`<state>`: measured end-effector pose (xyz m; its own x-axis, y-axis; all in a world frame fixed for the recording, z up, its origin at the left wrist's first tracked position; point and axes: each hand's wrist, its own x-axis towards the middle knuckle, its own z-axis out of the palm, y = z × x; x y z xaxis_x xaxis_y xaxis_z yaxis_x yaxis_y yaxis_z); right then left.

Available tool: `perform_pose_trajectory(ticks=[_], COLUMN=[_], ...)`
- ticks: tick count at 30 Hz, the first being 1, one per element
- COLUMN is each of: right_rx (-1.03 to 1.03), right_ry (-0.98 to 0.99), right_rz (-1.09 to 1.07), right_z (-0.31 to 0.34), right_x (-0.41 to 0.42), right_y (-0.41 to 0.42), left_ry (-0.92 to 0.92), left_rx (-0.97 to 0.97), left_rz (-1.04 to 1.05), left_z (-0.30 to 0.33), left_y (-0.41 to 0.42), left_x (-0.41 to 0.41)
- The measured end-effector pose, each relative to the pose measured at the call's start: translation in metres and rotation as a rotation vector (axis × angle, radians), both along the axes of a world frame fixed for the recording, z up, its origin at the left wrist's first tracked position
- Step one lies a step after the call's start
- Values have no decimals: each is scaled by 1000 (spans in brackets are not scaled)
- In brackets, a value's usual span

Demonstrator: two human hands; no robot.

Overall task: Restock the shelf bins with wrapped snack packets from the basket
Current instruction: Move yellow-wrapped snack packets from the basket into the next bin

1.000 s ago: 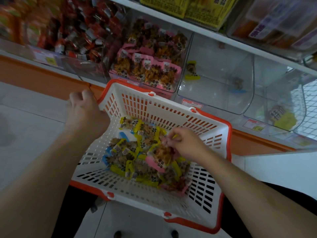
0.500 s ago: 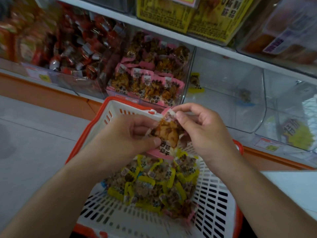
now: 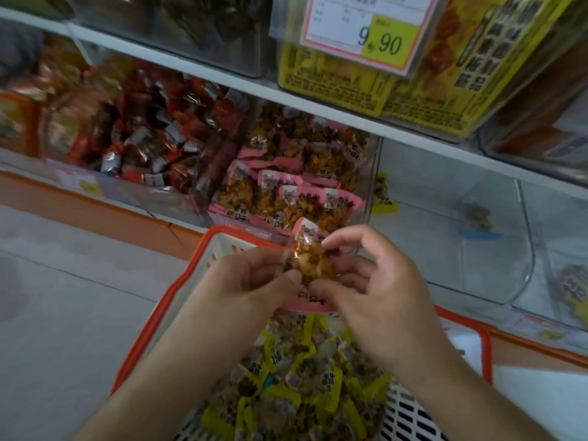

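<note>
A pink-edged snack packet (image 3: 310,264) is held upright between both hands above the basket's far rim. My left hand (image 3: 245,281) pinches its left side, and my right hand (image 3: 375,288) grips its right side and lower edge. The white basket with an orange rim (image 3: 168,297) lies below my hands, holding several yellow-edged packets (image 3: 302,377). Straight ahead, a clear shelf bin (image 3: 370,173) is filled with matching pink packets (image 3: 286,192).
A bin of red-wrapped snacks (image 3: 143,135) stands to the left. Right of the pink bin, a clear bin (image 3: 496,272) holds one yellow packet (image 3: 383,194) and one blue packet (image 3: 477,218). A price tag reading 9.90 (image 3: 366,27) hangs from the shelf above.
My right hand lifted a pink packet out of the basket; my left hand left the basket rim and joined it. The packet has risen toward the pink bin, and my view moved closer to the shelf.
</note>
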<state>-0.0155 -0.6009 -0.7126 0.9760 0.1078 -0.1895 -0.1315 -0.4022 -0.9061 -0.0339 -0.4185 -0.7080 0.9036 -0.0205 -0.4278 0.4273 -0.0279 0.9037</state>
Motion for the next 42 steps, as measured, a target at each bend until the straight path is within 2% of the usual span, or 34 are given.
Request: perform_pose_trajectory(ticks=[3,6,9,13,17,22,27,31,35,39,40,42], right_rx=[40,-19,-168,-491,-646,-842,-791,-736,-718,-628,-634,-691], right_ry=[-41,-153,-268,-255,-342,-432,-356,-374,-505,-585,-553,-318], right_rz=[-74,-115,-150,-125,-14,14,16,13,20,108,150,296], right_z=[9,14,4,-12,-26,-38,-36,-22,-16,-16,-19,-34], right_x=[16,56,118,184,201,207,205,187,137,50,28,-12], right_y=[11,30,51,71,79,85,86,80,64,35,27,9], left_ry=[-72,-88,-40,-7,27,45,50,27,17,25,34,89], left_rx=[161,512,752,794,823,844,844,827,820,831,839,851], left_rz=[92,227,175,112,94,49,38,55,61,51,51,35], left_z=[-2,-8,-13,-13,-13,-17,-21,-24,-22,-20,-20,-23], left_y=[17,38,47,50,55,54,54,55,58,63,64,65], left_x=[5,12,13,11,12,13,12,13,14,17,18,15])
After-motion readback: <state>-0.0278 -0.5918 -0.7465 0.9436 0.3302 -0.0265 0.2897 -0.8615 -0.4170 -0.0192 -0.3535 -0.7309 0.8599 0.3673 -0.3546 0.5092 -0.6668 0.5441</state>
